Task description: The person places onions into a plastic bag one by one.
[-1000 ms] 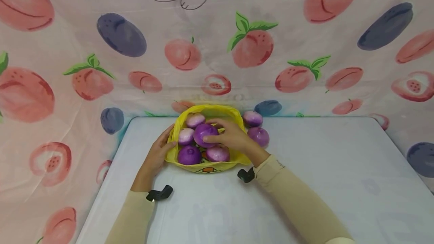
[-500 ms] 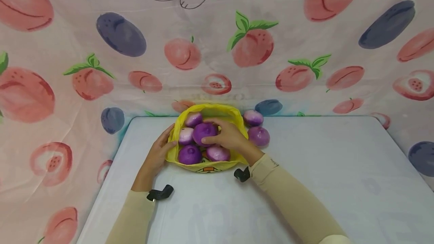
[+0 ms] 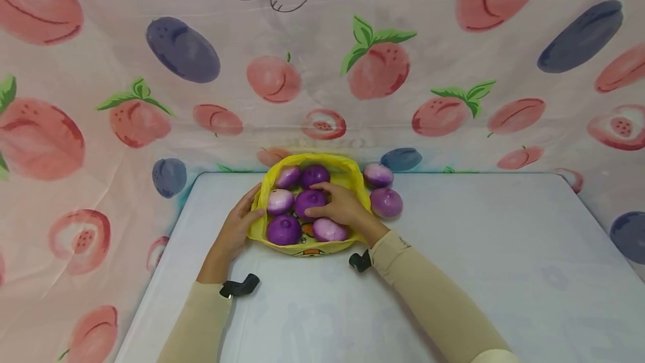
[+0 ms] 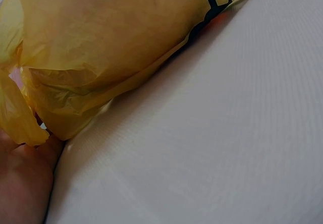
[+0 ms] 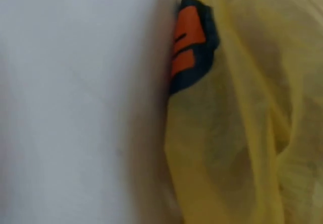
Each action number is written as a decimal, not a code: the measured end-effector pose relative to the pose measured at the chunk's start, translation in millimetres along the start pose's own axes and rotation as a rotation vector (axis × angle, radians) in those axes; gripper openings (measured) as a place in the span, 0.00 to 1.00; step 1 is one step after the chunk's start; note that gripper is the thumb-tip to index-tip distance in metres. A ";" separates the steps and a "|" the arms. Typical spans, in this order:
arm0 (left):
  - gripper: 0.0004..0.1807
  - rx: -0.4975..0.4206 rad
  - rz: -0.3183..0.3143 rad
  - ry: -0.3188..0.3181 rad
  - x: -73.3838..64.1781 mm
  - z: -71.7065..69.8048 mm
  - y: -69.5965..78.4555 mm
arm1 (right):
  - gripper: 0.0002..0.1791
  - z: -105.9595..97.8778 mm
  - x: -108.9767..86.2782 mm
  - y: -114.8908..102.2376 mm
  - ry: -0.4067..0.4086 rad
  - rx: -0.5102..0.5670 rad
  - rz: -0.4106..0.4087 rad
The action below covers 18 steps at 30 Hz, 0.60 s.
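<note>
A yellow plastic bag (image 3: pixel 353 175) lies on the table with its mouth towards me. Several purple and white onions (image 3: pixel 284 231) sit inside. My left hand (image 3: pixel 235 228) holds the bag's left side, thumb in front of the edge and fingers along the outside. Reaching into the mouth, my right hand (image 3: pixel 347 206) grips a dark purple onion (image 3: pixel 309 204) in the middle, its thumb across the front. Behind that one lies another dark purple onion (image 3: pixel 314 176). In the left wrist view, part of the left hand (image 4: pixel 25 178) shows under a fold of the bag (image 4: pixel 101 42).
Two more onions, one pale (image 3: pixel 378 175) and one purple (image 3: pixel 386 203), stand on the white table (image 3: pixel 478 251) just right of the bag. A fruit-printed cloth (image 3: pixel 322 88) hangs along the table's back edge. The right wrist view shows only bag (image 5: pixel 217 148) and table.
The gripped onion has sunk lower and slightly right among the others. A dark purple onion has come into sight behind it. The back left onion has shifted; the left hand stays put.
</note>
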State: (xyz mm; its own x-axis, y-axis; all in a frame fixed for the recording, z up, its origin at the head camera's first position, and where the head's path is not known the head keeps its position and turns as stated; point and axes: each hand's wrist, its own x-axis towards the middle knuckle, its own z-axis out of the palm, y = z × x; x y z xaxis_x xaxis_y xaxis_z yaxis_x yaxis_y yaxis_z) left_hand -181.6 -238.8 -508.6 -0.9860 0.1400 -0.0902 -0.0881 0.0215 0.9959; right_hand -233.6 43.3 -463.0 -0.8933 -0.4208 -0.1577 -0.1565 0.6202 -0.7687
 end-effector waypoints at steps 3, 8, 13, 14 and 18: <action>0.34 -0.008 -0.002 -0.001 0.4 -0.1 0.1 | 0.41 1.4 1.8 2.7 -0.002 0.012 0.004; 0.34 -0.014 -0.004 -0.001 0.9 0.0 0.6 | 0.40 1.8 2.9 4.8 -0.014 0.023 0.016; 0.34 0.000 -0.008 0.003 0.5 -0.4 0.1 | 0.41 0.9 2.4 4.0 -0.026 0.032 0.020; 0.34 0.004 -0.009 0.005 0.5 -0.5 -0.2 | 0.41 0.7 2.0 3.7 -0.027 0.032 0.020; 0.34 0.009 -0.019 0.007 0.6 -0.6 -1.4 | 0.41 -0.5 0.1 2.5 -0.030 0.036 0.023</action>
State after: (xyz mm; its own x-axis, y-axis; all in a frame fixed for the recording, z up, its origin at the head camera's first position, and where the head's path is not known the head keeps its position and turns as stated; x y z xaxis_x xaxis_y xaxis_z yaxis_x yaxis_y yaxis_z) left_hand -182.2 -239.4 -510.1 -0.9852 0.1322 -0.1091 -0.1057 0.0329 0.9939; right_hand -234.3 45.2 -464.6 -0.8833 -0.4269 -0.1937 -0.1204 0.6058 -0.7865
